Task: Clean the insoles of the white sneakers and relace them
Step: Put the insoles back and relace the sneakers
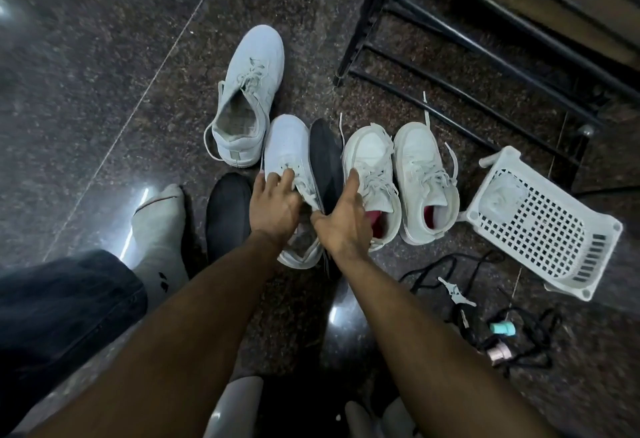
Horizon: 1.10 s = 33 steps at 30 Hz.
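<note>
partly, left hand (277, 207) hides sneaker (289, 160) laces.

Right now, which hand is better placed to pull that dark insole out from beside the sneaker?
The right hand, probably. Its thumb and fingers already lie against the dark insole, while the left hand is busy on the laces of the white sneaker.

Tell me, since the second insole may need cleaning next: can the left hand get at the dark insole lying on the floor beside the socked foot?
Probably yes. That dark insole lies uncovered just left of the left hand, which now rests on the sneaker's laces. It would only have to let go.
</note>
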Available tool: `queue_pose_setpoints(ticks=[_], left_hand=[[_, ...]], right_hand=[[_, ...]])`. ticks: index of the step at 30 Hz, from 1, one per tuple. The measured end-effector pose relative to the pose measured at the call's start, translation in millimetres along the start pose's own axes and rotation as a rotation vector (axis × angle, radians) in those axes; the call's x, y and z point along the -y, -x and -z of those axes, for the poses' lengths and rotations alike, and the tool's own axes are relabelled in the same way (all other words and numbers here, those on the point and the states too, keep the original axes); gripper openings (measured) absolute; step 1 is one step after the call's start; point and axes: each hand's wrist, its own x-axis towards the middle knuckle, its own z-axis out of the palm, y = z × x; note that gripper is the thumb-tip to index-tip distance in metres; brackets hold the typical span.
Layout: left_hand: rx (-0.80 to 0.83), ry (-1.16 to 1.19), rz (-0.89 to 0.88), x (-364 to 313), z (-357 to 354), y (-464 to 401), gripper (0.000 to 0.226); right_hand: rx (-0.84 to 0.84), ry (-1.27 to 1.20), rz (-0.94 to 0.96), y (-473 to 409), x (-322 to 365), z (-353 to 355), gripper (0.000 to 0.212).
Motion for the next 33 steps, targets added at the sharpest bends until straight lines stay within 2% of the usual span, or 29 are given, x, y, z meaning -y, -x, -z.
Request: queue_pose_setpoints(ticks=[2, 5, 7, 8, 9, 11, 14, 20, 22, 25, 33], left_hand=[[-0.026, 0.064, -0.055, 5, 6, 7, 0.012], [-0.162, 0.191, -0.270, 24, 14, 18, 0.008], [-0.141, 0.219, -0.407, 39, 22, 18, 0.017], [-0.081, 0.249, -0.421, 44, 27, 15, 0.026], [-0.020, 0.299, -0.394, 47, 34, 11, 0.031], [0.103, 0.364, -0.303, 47, 46, 3, 0.028], [0.123, 0.459, -0.201, 40, 56, -8, 0.024], [0.261, 0.545, -0.067, 39, 64, -16, 0.040], [0.290, 0.536, -0.040, 38, 65, -18, 0.036], [0.279, 0.526, -0.017, 37, 63, -20, 0.022], [0.243, 0.599, 0.081, 29, 60, -11, 0.020]], right_hand=[[0.001, -0.024, -0.012, 0, -2, 1, 0.097], [0.001, -0.077, -0.024, 0, -4, 3, 0.096], [0.007, -0.084, -0.029, 0, -5, 4, 0.095], [0.013, -0.083, -0.028, 0, -5, 4, 0.095], [0.019, -0.084, -0.025, 1, -5, 5, 0.094], [0.031, -0.102, -0.013, 4, -5, 9, 0.092], [0.042, -0.096, 0.052, 17, -11, 22, 0.092], [0.141, 0.200, 0.190, 71, -50, 47, 0.102], [0.174, 0.300, 0.200, 86, -60, 53, 0.099], [0.155, 0.407, 0.239, 103, -66, 59, 0.095], [0.198, 0.602, 0.359, 122, -40, 63, 0.065]])
